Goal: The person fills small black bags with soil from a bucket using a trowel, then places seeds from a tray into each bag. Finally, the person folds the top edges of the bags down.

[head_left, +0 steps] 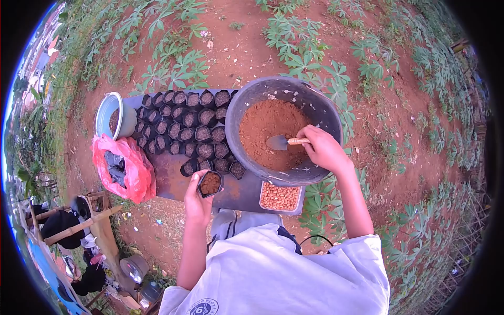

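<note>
Worktop: was stained
Rows: black pots stood
Left: pail, pink bag perhaps overhung
Right: tub, seed box sat

- White shirt: a dark blue round badge printed near the bottom edge of the view.
- Badge centre: a numeral that looks like 9.
- Badge rim: curved capital letters, too small to read with certainty.

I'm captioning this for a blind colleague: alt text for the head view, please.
A person's left hand holds a small black pot of soil while the right hand holds a trowel inside a bucket of reddish soil. Rows of filled pots and a box of seeds sit on a table among leafy plants.
</note>
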`<state>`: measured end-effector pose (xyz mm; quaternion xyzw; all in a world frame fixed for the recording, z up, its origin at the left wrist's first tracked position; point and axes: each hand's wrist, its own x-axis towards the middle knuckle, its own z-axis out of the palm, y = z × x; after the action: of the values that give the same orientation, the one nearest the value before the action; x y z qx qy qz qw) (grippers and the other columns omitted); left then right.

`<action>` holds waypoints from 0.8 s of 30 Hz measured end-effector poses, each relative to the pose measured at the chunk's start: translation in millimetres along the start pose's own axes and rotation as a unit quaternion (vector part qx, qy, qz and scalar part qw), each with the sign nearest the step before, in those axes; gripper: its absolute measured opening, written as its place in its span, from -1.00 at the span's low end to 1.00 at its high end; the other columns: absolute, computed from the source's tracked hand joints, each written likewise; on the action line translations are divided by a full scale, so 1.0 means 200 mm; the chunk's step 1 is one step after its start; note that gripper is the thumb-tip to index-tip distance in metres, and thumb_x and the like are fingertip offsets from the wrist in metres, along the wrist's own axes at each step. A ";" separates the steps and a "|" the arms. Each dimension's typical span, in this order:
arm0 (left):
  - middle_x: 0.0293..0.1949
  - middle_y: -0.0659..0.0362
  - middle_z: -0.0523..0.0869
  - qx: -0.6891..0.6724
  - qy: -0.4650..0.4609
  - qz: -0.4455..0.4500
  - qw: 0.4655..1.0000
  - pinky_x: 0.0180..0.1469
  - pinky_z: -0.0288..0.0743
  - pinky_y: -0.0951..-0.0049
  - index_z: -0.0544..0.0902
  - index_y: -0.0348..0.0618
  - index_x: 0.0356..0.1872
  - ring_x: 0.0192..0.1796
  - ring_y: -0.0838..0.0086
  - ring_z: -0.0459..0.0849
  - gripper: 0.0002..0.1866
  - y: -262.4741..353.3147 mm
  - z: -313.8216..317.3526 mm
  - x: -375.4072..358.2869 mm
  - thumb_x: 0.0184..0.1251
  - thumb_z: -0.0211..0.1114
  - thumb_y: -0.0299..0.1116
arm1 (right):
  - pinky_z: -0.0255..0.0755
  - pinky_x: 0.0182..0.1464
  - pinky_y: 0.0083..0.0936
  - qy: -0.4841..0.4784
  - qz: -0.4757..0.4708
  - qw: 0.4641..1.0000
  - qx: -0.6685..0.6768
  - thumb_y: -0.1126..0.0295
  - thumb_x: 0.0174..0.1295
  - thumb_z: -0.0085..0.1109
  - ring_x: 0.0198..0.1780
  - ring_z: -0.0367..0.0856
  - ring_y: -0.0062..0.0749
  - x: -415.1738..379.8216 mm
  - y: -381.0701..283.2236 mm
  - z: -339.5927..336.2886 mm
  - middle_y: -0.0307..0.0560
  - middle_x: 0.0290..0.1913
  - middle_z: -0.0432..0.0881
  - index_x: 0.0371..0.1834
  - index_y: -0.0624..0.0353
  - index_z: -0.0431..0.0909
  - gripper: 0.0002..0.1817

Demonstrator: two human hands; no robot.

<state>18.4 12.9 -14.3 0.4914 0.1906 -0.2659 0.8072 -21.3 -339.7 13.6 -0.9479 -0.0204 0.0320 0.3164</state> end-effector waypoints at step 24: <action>-0.09 0.11 0.67 -0.056 0.008 0.036 0.998 -0.04 0.56 0.17 0.53 -0.17 0.02 -0.04 0.34 0.66 -0.66 0.01 -0.12 -0.06 0.49 -0.04 -0.15 | 0.43 -0.03 -0.37 -0.058 0.090 0.975 0.193 0.63 0.16 0.10 -0.12 0.59 -0.28 0.04 0.10 0.22 -0.02 -0.19 0.59 -0.12 0.25 0.45 -0.78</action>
<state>9.8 38.1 -16.2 0.4542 0.1942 -0.2216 0.8407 -16.2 -328.2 -33.2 -0.8634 0.0532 0.1188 0.4875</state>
